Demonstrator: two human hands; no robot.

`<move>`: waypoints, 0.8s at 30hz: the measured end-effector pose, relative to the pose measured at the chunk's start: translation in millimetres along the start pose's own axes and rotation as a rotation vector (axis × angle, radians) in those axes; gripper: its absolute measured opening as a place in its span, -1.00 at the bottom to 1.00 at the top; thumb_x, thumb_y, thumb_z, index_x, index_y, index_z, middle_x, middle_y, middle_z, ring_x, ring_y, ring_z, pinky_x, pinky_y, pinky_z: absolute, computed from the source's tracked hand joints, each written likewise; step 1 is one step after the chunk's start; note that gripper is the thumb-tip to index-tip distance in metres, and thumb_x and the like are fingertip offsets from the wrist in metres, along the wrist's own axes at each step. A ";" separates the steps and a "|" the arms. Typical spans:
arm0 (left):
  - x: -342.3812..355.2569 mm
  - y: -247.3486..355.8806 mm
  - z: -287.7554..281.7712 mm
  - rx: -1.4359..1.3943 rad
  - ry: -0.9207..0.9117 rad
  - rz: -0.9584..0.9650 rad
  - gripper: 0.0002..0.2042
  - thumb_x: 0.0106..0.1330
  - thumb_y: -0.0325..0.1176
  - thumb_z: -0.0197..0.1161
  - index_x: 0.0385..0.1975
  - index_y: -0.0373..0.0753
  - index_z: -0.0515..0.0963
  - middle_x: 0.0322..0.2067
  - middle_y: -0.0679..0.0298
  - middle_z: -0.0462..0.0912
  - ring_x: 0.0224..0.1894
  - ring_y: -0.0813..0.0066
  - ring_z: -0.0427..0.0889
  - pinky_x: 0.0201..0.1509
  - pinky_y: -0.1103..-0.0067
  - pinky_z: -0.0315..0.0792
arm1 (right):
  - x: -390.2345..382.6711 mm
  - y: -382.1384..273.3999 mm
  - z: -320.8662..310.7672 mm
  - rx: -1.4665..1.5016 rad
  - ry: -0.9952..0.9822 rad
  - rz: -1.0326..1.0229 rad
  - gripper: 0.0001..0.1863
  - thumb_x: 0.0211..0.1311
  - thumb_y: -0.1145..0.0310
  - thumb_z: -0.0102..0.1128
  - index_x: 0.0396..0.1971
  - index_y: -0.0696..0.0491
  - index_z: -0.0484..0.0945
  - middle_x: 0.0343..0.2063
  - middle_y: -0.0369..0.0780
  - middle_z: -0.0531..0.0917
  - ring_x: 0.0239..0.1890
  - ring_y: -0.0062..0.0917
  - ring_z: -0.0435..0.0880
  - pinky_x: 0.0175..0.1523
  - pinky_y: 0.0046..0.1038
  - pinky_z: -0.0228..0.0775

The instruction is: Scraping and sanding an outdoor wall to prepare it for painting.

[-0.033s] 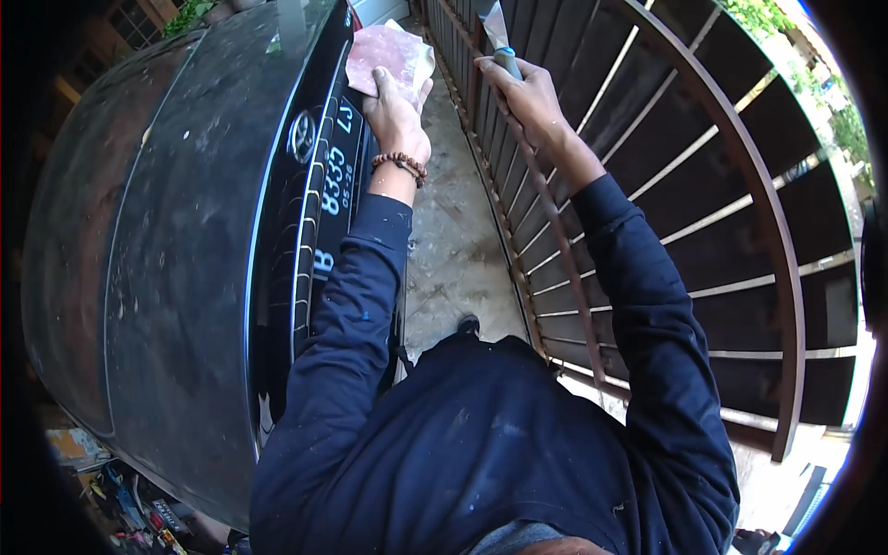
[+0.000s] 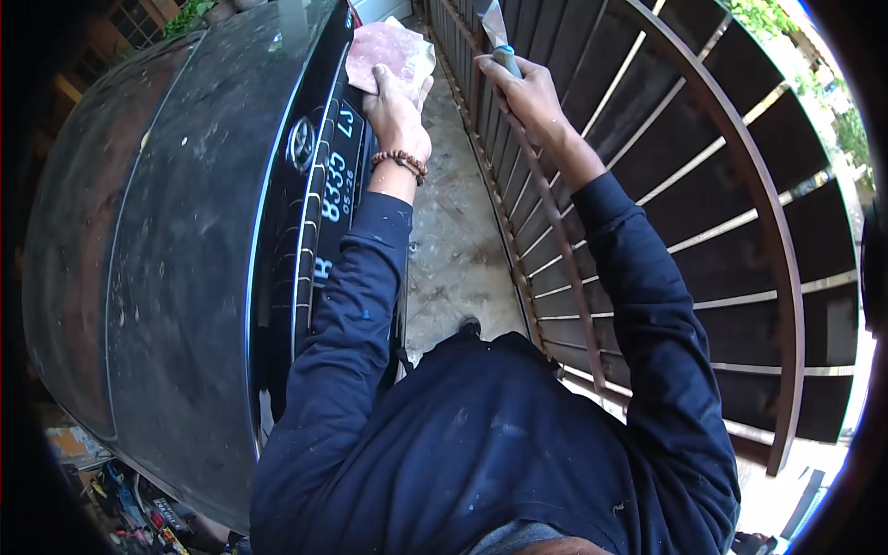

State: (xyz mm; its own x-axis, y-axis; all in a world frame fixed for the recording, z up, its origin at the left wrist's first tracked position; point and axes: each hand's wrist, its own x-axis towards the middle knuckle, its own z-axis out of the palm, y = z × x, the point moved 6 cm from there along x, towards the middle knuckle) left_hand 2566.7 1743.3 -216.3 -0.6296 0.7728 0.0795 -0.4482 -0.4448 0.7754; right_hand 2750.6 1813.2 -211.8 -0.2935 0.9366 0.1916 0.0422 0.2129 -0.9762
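Note:
My left hand (image 2: 396, 116) holds a flat pink sheet or board (image 2: 384, 48) with whitish smears and pale ragged edges. The thumb lies on top of it and the fingers are mostly hidden beneath. A beaded bracelet (image 2: 400, 164) circles that wrist. My right hand (image 2: 530, 95) is closed round the grey and blue handle of a putty knife (image 2: 497, 33), whose metal blade points up and away. Both arms reach forward, with the two hands apart. The sheet is close to the rear of a dark car (image 2: 185, 231); whether it touches cannot be made out.
Left of me stands the car, dusty and marked, with its number plate (image 2: 340, 176) facing me. A brown slatted metal gate (image 2: 680, 194) runs along my right. Between them lies a narrow concrete floor (image 2: 450, 250). Assorted clutter (image 2: 139, 509) sits at lower left.
The car and gate have shifted very slightly in the view. Both hands keep their hold and place in the picture.

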 end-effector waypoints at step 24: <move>402.0 -183.3 37.6 0.102 0.206 -0.005 -0.56 0.55 -0.09 0.02 0.17 -0.35 0.42 -0.03 0.22 0.62 -0.09 0.46 0.65 -0.05 0.54 0.56 | 436.4 180.3 57.7 0.162 -0.082 0.085 -0.75 0.35 0.19 0.27 -0.18 0.06 0.70 -0.67 -0.47 0.40 -0.72 -0.80 0.30 -0.64 -0.62 0.07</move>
State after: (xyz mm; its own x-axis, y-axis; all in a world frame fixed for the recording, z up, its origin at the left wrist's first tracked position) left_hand 2419.6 2152.5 -302.9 -0.7486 0.6614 -0.0464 -0.3916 -0.3846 0.8359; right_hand 2575.1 2244.3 -310.0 -0.3722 0.9221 0.1054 -0.0818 0.0805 -0.9934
